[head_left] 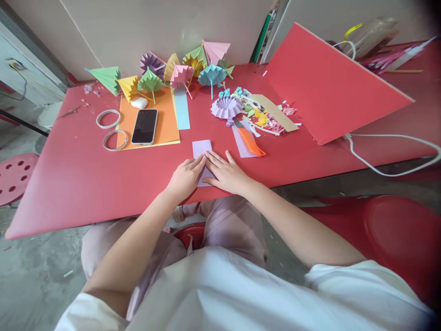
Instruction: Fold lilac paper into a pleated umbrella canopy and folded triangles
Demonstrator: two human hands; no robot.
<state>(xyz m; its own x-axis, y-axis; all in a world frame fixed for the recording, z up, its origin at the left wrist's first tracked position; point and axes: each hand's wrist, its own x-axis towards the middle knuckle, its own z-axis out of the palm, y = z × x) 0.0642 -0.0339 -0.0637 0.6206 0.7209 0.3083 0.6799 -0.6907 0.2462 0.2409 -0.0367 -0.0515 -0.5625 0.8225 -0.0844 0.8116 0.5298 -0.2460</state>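
I sit at a red desk [86,174] pushed against a pale wall [144,27]. Beyond its left edge, a pink perforated stool [15,177] stands on the grey concrete floor [37,271]. A red board [327,87] leans over the far right corner. Soft, even light fills the room.

A small pale lilac paper sheet [201,150] lay flat near the red table's front edge, its near half hidden, its far end showing square corners.
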